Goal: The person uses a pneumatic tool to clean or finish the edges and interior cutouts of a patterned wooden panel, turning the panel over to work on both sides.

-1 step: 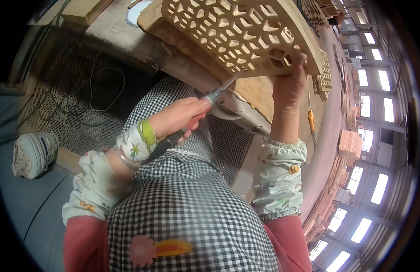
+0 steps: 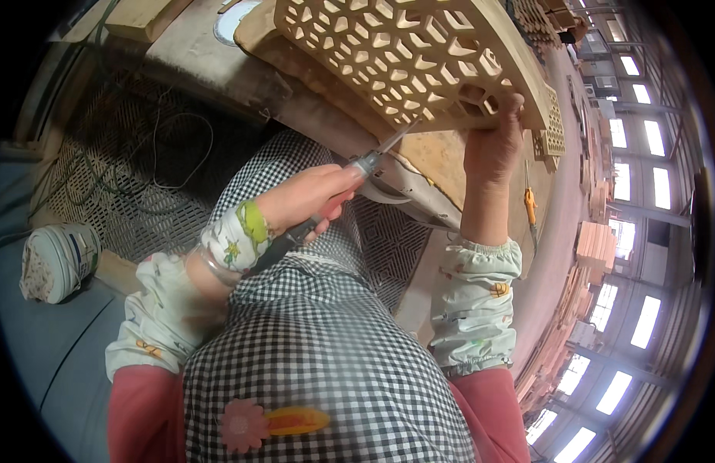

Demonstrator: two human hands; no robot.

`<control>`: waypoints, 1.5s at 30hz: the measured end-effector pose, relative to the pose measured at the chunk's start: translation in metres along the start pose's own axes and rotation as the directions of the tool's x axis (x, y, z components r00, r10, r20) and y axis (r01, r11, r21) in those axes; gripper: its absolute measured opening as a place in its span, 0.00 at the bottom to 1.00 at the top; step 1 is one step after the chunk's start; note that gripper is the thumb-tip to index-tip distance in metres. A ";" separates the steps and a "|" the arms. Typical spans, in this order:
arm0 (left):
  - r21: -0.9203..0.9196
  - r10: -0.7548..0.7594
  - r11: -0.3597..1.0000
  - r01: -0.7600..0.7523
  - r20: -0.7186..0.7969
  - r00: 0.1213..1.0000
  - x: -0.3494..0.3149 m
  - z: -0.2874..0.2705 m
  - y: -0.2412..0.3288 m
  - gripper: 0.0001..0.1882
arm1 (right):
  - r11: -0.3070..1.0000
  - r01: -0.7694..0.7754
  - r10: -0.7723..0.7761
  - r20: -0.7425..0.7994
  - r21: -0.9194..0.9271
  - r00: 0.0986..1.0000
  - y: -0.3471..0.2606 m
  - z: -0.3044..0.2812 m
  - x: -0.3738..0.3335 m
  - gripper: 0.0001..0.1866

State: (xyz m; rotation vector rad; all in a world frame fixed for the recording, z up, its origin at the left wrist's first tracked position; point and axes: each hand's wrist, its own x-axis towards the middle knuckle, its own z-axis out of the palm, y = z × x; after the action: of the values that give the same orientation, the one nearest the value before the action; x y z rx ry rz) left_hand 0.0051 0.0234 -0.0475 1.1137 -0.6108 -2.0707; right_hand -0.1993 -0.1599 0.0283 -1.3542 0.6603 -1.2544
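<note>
My left hand is wrapped round a slim red and grey power tool with a thin metal tip. That tip meets the lower edge of a pale wooden panel, pierced all over with angular openings. The panel stands tilted above the bench. At its lower right corner my right hand grips the edge, thumb up on the pierced side; its other fingers are hidden behind the wood. A tan board lies on the bench beneath.
An orange-handled tool lies right of my right forearm. Another pierced wooden piece is behind the panel. Timber stacks line the right. At left are a white bucket and a thin cable over a patterned floor mat.
The power tool and my left hand have shifted very slightly to the right and up. My right hand and the panel look almost unmoved.
</note>
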 end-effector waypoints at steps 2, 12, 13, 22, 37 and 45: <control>-0.037 -0.017 0.999 0.018 0.039 0.999 0.006 0.001 0.004 0.24 | 0.998 0.027 -0.031 -0.063 -0.062 0.998 0.004 0.004 -0.002 0.29; -0.148 -0.028 0.988 0.047 0.130 0.991 0.036 0.007 0.003 0.26 | 0.997 0.043 -0.041 -0.039 0.057 0.998 0.007 0.007 0.004 0.21; -0.114 -0.022 0.993 0.036 0.123 0.992 0.039 0.008 0.003 0.25 | 0.998 0.041 -0.038 -0.049 0.053 0.998 0.008 0.006 0.004 0.21; 0.230 0.103 0.970 -0.084 -0.071 0.992 0.052 0.018 0.013 0.27 | 0.997 0.059 -0.058 -0.018 0.059 0.998 0.011 0.005 0.009 0.19; 0.383 0.179 0.915 -0.127 -0.102 0.979 0.042 0.017 0.022 0.23 | 0.998 0.057 -0.056 -0.081 0.011 0.995 0.008 0.016 0.009 0.20; 0.146 0.058 0.988 -0.051 -0.044 0.997 0.019 -0.002 -0.010 0.24 | 0.997 0.069 -0.063 -0.122 0.044 0.991 0.018 0.006 0.023 0.21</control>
State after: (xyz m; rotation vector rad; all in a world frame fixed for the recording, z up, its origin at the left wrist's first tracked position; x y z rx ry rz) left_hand -0.0039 0.0157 -0.0653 1.2119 -0.7700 -1.9723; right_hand -0.1827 -0.1830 0.0191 -1.2771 0.6693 -1.4049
